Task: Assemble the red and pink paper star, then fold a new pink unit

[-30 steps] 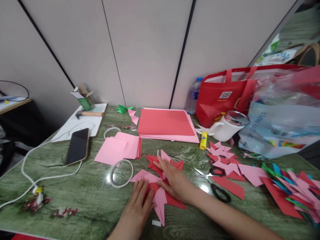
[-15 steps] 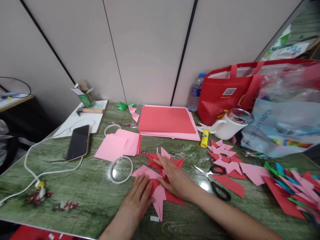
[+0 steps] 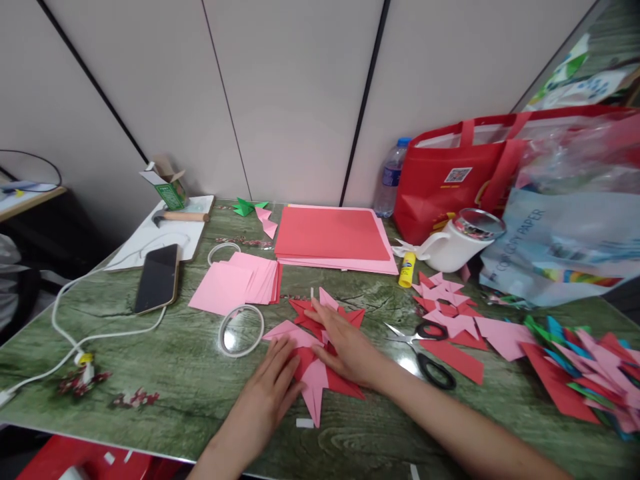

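Red and pink folded paper stars (image 3: 314,381) lie on the table in front of me, their points overlapping. My left hand (image 3: 274,381) rests on the lower left part, fingers stretched out over the pink and red paper. Flat across the middle and upper part lies my right hand (image 3: 347,343), its fingers extended and partly covering the stars. Another red star with a pink point (image 3: 354,317) shows beyond the right fingers. A small white strip (image 3: 305,423) lies just below the lower pink point. To the left is a roll of tape (image 3: 241,331).
Pink paper squares (image 3: 225,287), a phone (image 3: 157,279) and a hammer (image 3: 183,217) are on the left. Red sheets (image 3: 333,233) lie at the back. Rightward are scissors (image 3: 425,347), a glue stick (image 3: 407,269), a white mug (image 3: 453,247), cut stars (image 3: 450,307) and a red bag (image 3: 435,180).
The view has shifted slightly, so things sit a little higher in the picture. Both hands stay pressed on the paper stars in nearly the same pose.
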`<state>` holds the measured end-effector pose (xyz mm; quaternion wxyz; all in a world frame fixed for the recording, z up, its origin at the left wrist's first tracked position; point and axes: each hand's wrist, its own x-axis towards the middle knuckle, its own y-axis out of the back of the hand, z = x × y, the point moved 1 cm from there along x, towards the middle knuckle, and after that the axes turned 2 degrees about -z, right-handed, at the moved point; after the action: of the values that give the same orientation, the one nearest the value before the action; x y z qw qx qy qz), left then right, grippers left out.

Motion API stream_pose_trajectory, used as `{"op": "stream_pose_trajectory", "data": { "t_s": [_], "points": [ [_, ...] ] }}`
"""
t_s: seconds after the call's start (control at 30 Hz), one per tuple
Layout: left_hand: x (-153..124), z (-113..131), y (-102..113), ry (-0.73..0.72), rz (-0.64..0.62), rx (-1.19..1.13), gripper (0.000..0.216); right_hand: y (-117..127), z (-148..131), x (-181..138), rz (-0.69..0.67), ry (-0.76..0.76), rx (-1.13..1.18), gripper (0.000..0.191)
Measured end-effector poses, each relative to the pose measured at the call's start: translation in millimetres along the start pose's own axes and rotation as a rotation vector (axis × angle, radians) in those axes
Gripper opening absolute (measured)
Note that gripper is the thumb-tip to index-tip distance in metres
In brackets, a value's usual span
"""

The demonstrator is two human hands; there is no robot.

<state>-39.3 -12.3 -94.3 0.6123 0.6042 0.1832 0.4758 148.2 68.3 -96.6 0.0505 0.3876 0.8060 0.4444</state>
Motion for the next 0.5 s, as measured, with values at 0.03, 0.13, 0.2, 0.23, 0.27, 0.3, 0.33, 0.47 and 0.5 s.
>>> {"op": "stream_pose_trajectory", "data": {
  "t_s": [0.03,0.13,0.2,0.23,0.27,0.3,0.33,0.47,0.5],
  "points": [
    [-0.3,0.4,0.2,0.008,-0.009,-0.012,0.032,0.1,0.1,0.0,-0.001,0.003,0.0,0.078],
    [-1.7,1.3,0.5,0.036,-0.018,-0.048,0.032,-0.1,0.7,-0.4,-0.002,0.006,0.001,0.077],
    [-2.7,1.2,0.3,0.069,-0.02,-0.07,0.031,-0.8,1.5,-0.7,-0.003,0.003,0.002,0.076],
    [-3.0,0.9,0.1,0.081,-0.02,-0.078,0.031,-1.3,2.0,-0.8,-0.004,0.003,0.003,0.076],
    [-3.2,0.5,-0.1,0.083,-0.012,-0.084,0.03,-1.9,2.4,-1.0,-0.005,0.004,0.002,0.076],
    [-3.3,0.0,-0.2,0.076,0.001,-0.086,0.03,-2.4,2.7,-1.1,-0.006,0.005,-0.001,0.076],
    [-3.1,-0.6,-0.2,0.062,0.019,-0.085,0.029,-2.8,2.9,-1.2,-0.005,0.006,-0.005,0.076],
    [-1.8,-2.8,0.0,0.015,0.069,-0.066,0.029,-3.2,2.4,-1.4,0.0,-0.006,-0.014,0.075],
    [-1.4,-3.1,0.1,0.013,0.072,-0.062,0.03,-2.9,2.1,-1.4,0.0,-0.007,-0.011,0.075]
  ]
}}
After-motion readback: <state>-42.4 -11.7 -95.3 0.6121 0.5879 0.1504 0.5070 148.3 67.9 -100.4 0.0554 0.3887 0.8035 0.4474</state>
